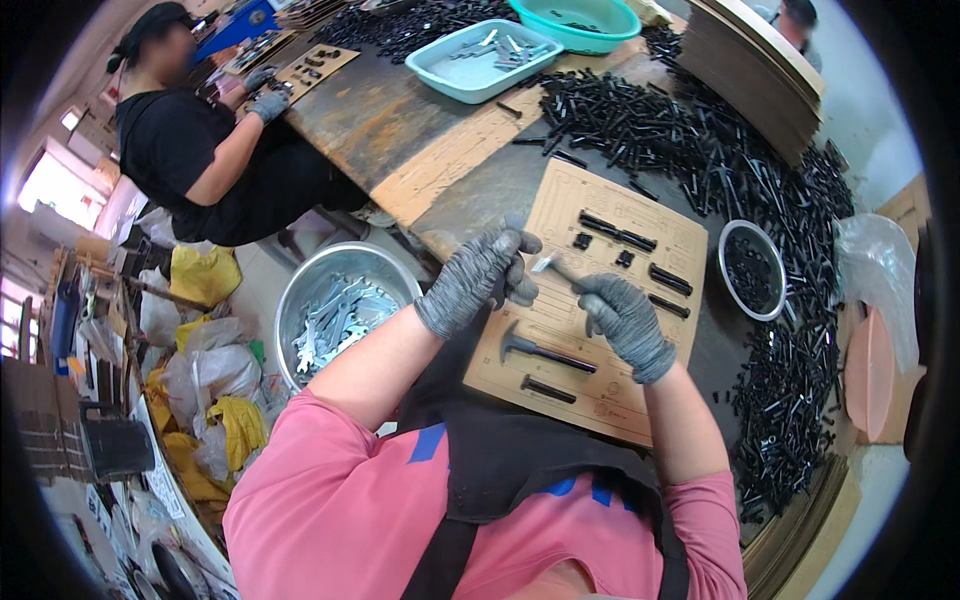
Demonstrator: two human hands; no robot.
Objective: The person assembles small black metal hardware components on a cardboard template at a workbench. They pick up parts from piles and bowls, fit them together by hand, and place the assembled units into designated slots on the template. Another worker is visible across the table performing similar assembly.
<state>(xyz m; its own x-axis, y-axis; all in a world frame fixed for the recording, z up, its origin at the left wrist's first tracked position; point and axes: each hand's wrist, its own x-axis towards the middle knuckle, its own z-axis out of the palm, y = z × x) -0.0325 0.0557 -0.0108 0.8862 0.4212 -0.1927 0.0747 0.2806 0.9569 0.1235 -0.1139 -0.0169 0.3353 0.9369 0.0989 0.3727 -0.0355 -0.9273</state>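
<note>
A brown cardboard sheet (665, 228) with printed outlines lies slanted on the table in front of me. My right hand (622, 318), in a grey glove, is closed around a short grey tool with a bright flat tip (562, 270) that points toward my left hand. Above the sheet's left edge, my gloved left hand (478, 272) has its fingers curled together; whatever may be in them is hidden. Below both hands a black-handled hammer (550, 352) rests on the sheet, with a short black bar (548, 389) beneath it. Long black bars (617, 232) and small black pieces (624, 259) lie farther up.
Heaped black parts (690, 130) cover the table's far and right sides, around a small metal bowl (750, 270). Farther back stand a light-blue tray (484, 92) and a green basin (600, 42). A steel bowl of wrenches (290, 310) sits at my left; a co-worker (190, 130) sits beyond.
</note>
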